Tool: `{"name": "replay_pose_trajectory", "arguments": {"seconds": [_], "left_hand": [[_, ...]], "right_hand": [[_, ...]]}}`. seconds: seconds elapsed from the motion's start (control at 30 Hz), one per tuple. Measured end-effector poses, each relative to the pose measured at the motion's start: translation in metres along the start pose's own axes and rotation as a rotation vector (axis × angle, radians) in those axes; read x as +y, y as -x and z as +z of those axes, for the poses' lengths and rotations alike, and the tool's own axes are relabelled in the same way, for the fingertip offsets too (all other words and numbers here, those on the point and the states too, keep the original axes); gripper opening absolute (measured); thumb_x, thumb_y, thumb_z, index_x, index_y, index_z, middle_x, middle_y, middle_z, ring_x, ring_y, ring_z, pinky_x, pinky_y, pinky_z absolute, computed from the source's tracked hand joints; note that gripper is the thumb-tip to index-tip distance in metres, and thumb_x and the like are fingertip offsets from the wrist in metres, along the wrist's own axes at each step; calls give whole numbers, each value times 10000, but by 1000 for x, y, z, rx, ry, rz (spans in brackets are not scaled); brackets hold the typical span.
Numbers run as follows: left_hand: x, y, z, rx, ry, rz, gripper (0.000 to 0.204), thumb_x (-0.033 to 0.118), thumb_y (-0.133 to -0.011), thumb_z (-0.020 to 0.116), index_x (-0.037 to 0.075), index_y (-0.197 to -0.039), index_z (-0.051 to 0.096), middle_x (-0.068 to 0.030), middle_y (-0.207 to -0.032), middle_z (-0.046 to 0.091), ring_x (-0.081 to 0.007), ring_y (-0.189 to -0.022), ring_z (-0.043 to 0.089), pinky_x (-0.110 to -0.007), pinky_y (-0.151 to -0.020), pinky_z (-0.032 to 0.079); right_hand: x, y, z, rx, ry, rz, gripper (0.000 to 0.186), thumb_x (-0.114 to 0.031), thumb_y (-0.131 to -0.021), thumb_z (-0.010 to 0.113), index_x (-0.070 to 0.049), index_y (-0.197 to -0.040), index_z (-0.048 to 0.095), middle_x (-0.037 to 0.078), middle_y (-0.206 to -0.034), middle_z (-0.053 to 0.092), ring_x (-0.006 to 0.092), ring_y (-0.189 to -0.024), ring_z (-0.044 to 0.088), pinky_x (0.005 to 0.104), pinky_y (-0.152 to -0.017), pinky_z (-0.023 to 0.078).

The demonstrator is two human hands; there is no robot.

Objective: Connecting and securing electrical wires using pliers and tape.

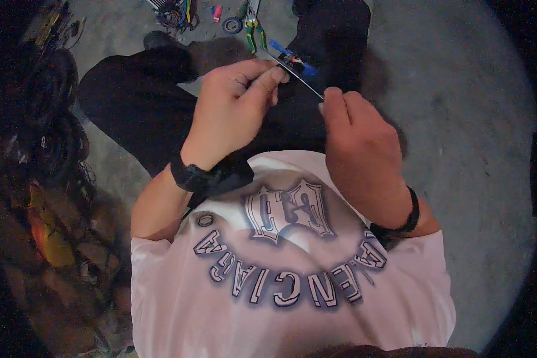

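My left hand (232, 101) pinches near a small dark part with blue pieces (304, 67), above my dark-trousered legs; what exactly its fingertips grip is partly hidden. My right hand (358, 143) is closed on a thin, straight metal rod (304, 82) that runs up and leftward past the left fingertips, across the small part. The right fingers hide the rod's near end. Green-handled pliers (255, 33) lie on the floor just beyond my hands.
A black ring (232, 25), a small pink item (217, 13) and a bundle of wires and tools (173, 15) lie on the grey concrete floor (459, 137) near the pliers. Tangled black tubing or cables (53, 131) and brownish clutter (59, 238) are heaped along my left side.
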State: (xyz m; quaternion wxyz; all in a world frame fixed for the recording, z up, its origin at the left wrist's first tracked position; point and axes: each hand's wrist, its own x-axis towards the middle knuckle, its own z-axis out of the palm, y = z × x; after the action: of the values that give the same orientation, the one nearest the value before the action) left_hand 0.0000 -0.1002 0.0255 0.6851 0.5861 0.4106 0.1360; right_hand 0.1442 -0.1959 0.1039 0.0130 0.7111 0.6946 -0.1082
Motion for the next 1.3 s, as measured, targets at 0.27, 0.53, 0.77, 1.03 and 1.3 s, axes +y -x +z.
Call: {"name": "replay_pose_trajectory", "arguments": {"seconds": [0.27,0.53,0.77,1.03,1.3], "left_hand": [[2,-5,8,113,-174,148,165,112,-917,611,-21,-877,699,-108,-633,618,-168,-552,572,-305,-532,433],[-1,-18,13,62,35,48,187,134,-948,591,-15,-911,698,-23,-627,595,-65,-527,502,-249,-483,378],[8,-20,13,-23,222,-144,201,164,-966,579,7,-930,700,13,-644,587,-42,-512,470,-211,-472,355],[10,-19,-1,-42,305,-168,201,165,-966,582,9,-934,703,14,-645,586,-35,-555,490,-206,-500,372],[2,-26,8,-72,119,-3,236,242,-982,595,27,-1002,692,33,-691,582,-31,-547,459,-195,-473,319]], "right_hand": [[6,-7,5,-3,33,0,153,-93,-767,568,-25,-902,546,96,-778,553,236,-720,626,309,-571,548],[23,-9,14,51,-10,-14,158,-75,-778,565,-19,-924,543,110,-804,556,247,-736,626,326,-573,546],[36,-3,20,86,-117,10,122,-52,-806,558,-31,-921,523,116,-810,545,279,-753,622,361,-591,543],[29,8,7,16,-119,69,133,-71,-855,556,-18,-975,542,125,-821,548,306,-766,623,387,-601,528],[53,-11,-13,208,-368,98,193,-76,-840,657,-20,-1019,611,144,-848,615,339,-770,640,417,-651,523]]}}
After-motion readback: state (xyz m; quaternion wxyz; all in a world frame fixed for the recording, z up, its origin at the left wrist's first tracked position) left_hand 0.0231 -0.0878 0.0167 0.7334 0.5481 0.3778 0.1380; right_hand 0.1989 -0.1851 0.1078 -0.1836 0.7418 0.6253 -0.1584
